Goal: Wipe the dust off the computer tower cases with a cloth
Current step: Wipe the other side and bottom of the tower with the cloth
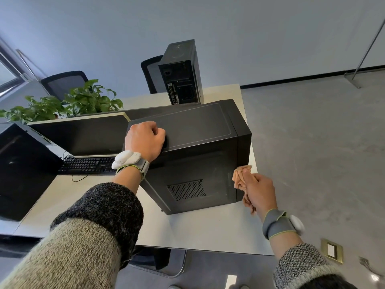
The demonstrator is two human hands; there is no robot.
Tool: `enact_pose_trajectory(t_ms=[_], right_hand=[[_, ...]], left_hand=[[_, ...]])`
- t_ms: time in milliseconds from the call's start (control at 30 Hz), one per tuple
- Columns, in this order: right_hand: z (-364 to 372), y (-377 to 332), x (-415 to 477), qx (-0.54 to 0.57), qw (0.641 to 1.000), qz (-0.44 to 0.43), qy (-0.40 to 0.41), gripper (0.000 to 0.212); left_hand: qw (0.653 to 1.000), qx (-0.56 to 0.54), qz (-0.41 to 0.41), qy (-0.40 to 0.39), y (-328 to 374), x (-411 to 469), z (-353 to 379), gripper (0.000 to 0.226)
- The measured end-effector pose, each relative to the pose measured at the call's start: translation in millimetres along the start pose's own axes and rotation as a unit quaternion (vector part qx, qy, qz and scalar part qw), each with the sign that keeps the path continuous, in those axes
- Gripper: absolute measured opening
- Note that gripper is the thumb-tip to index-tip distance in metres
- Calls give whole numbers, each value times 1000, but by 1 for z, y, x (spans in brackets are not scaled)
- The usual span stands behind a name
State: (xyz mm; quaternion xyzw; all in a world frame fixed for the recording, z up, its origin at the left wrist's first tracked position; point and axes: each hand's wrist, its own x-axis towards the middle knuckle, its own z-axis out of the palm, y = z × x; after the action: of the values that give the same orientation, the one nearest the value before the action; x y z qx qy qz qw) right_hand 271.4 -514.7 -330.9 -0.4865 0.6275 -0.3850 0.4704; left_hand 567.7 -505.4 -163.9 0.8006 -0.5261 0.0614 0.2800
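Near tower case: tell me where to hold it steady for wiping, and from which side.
Grip the top panel's near-left edge from above, where the left hand curls into what looks like a recess. The near tower case stands upright with flat, smooth sides, offering little other purchase.

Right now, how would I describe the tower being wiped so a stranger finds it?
Look at the white desk. At its near right corner is the black tower case, a left hand holding its top and a right hand holding a tan cloth at its edge. Unlike the far tower showing ports, it shows a mesh vent.
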Motion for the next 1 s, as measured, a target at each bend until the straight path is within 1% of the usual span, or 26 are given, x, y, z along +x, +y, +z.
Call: enact_pose_trajectory(t_ms=[67, 100, 167, 233, 267, 333, 400, 467, 533, 600, 667, 733, 800, 867, 900, 933, 1000], right_hand=[[2, 3, -4, -11, 1000, 17, -14, 54], [2, -2, -3, -6, 1000, 3, -9, 56], [3, -19, -2, 6, 998, -57, 12, 55], [5, -28, -1, 13, 995, -96, 30, 49], [6, -27, 0, 20, 995, -93, 34, 47], [8, -13, -2, 33, 998, -48, 22, 49], [7, -2, -4, 28, 1000, 10, -10, 52], [6, 1, -5, 5, 999, 40, -36, 52], [7, -9, -5, 19, 999, 23, -32, 54], [10, -23, -5, 39, 999, -32, -7, 57], [14, -28, -6, 46, 996, -73, 14, 53], [16, -23, -8, 53, 997, -56, 13, 52], [17, -11, -11, 42, 999, -9, -20, 59], [18, -6, -15, 6, 998, 19, -52, 65], [18, -10, -17, 1, 998, 14, -53, 65], [19, -15, -17, 10, 999, -9, -47, 64], [20, -31, -15, 22, 997, -76, -27, 54]], left_hand=[[1000, -2, 3, -6, -1, 0, 1, 32], [1000, -2, 4, -8, -1, 1, 2, 32], [1000, 1, 3, -8, -1, 2, 1, 31], [1000, 0, 4, -7, -1, 3, 1, 31], [1000, -1, 5, -6, -1, 3, 0, 32], [1000, -3, 7, -8, -2, 2, 2, 32], [1000, -3, 9, -5, -3, 2, 2, 32], [1000, -4, 11, -3, -3, 3, 3, 33], [1000, -6, 11, -3, -3, 2, 3, 33], [1000, -6, 8, -1, -3, 2, 2, 32], [1000, -5, 6, 0, -3, 3, 2, 32], [1000, -4, 6, 0, -3, 3, 2, 31], [1000, -5, 2, 2, -2, 2, 2, 31], [1000, -4, -2, 2, -3, 2, 3, 30], [1000, -5, -1, 0, -4, 2, 3, 30], [1000, -7, -2, -1, -4, 2, 3, 30], [1000, -7, 0, -1, -3, 3, 2, 30]])
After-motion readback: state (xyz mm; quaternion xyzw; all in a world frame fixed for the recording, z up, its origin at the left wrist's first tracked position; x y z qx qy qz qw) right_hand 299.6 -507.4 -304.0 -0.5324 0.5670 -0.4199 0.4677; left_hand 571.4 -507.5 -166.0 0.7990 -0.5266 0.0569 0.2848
